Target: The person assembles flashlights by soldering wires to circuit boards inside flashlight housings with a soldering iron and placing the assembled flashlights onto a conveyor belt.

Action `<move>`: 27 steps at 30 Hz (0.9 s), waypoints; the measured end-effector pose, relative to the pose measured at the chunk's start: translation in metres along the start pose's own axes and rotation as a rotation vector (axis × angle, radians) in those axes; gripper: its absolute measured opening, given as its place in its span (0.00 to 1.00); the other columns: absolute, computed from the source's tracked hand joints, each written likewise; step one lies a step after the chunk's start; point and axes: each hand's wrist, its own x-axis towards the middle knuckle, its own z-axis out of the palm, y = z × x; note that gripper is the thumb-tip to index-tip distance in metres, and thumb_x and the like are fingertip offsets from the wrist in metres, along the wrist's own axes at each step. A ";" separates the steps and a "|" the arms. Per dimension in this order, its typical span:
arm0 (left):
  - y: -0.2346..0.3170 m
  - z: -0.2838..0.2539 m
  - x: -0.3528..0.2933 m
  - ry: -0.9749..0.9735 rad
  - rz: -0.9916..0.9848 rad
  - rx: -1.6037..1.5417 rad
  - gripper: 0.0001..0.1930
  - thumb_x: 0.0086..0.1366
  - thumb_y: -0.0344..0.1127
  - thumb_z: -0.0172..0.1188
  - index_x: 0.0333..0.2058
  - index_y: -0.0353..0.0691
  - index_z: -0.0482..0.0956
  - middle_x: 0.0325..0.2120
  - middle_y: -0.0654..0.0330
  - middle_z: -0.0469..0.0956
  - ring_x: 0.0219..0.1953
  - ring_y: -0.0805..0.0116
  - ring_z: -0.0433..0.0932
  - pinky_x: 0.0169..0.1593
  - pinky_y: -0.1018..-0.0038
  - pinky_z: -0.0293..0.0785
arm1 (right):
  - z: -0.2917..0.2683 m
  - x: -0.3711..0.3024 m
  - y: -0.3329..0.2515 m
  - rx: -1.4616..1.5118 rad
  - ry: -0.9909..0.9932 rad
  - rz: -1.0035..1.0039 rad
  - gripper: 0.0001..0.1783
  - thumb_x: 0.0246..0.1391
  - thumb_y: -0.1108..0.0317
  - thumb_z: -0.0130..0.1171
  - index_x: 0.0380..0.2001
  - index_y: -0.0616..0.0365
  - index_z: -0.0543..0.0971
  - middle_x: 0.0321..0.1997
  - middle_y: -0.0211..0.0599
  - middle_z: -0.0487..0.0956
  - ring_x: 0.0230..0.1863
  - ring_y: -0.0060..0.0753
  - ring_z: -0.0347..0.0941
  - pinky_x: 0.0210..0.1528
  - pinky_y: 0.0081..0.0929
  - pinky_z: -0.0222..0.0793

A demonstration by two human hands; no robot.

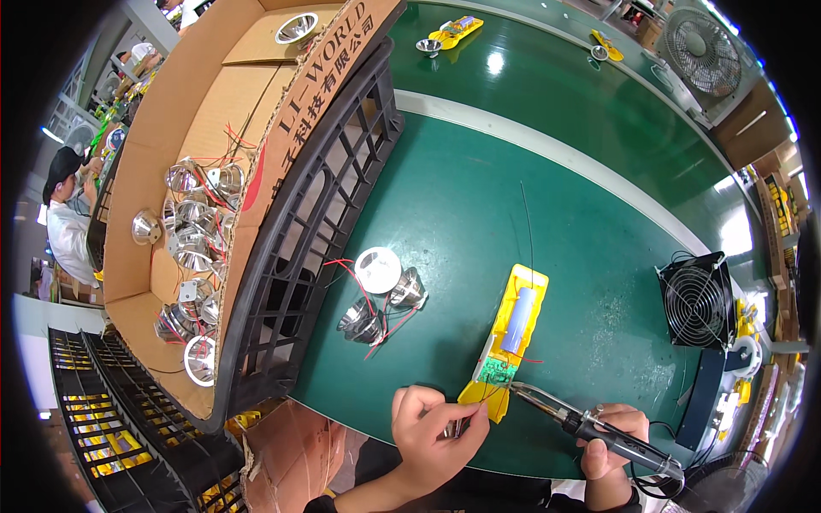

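A yellow plastic housing half (528, 286) lies on the green table in front of me. It holds a bluish-purple cylindrical battery (518, 318) and a small green circuit board (498, 370). My left hand (438, 432) is closed at the lower end of the housing, its thumb and fingertips pinched near thin wires by the board. A silver reflector (454, 427) shows partly between those fingers; the rest is hidden. My right hand (611, 436) is wrapped round a soldering iron (611, 434) with a dark handle. Its metal tip reaches the edge of the board.
Several silver reflectors (359, 321) with red wires lie left of the housing. A cardboard box (244, 248) of reflectors sits on a black crate (312, 214). At right stands a black fan (697, 301). Beyond a pale rail, more yellow housings (457, 32) lie on a green surface.
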 end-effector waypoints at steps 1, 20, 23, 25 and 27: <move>0.001 0.000 0.000 -0.008 0.001 0.014 0.07 0.37 0.24 0.65 0.17 0.41 0.75 0.19 0.65 0.60 0.23 0.72 0.59 0.24 0.79 0.54 | 0.000 0.000 0.000 0.010 -0.007 0.016 0.16 0.40 0.62 0.59 0.25 0.62 0.66 0.14 0.36 0.71 0.14 0.31 0.70 0.18 0.23 0.68; 0.000 0.004 0.002 -0.012 -0.031 0.035 0.08 0.36 0.24 0.65 0.16 0.41 0.74 0.19 0.65 0.60 0.21 0.71 0.60 0.25 0.77 0.54 | 0.005 0.007 0.000 0.036 -0.074 0.079 0.15 0.40 0.64 0.59 0.25 0.63 0.67 0.14 0.37 0.72 0.14 0.32 0.70 0.18 0.23 0.68; 0.000 0.004 0.002 -0.015 -0.034 0.031 0.08 0.36 0.24 0.65 0.16 0.41 0.74 0.19 0.65 0.60 0.21 0.71 0.59 0.25 0.77 0.54 | 0.005 0.005 0.001 0.056 -0.071 0.109 0.15 0.40 0.64 0.59 0.25 0.63 0.67 0.14 0.37 0.72 0.13 0.32 0.70 0.18 0.23 0.67; 0.001 0.004 0.002 -0.016 -0.034 0.033 0.08 0.36 0.24 0.65 0.16 0.41 0.74 0.19 0.65 0.60 0.21 0.71 0.59 0.24 0.77 0.54 | 0.010 0.007 -0.001 0.016 -0.043 0.106 0.17 0.42 0.59 0.58 0.25 0.61 0.66 0.11 0.32 0.70 0.11 0.26 0.67 0.17 0.19 0.65; 0.001 0.004 0.002 -0.016 -0.039 0.034 0.08 0.36 0.24 0.65 0.16 0.41 0.74 0.19 0.65 0.60 0.21 0.71 0.59 0.24 0.77 0.54 | 0.010 0.007 -0.001 -0.024 -0.015 0.102 0.19 0.44 0.54 0.57 0.24 0.60 0.65 0.09 0.27 0.68 0.09 0.19 0.64 0.15 0.15 0.63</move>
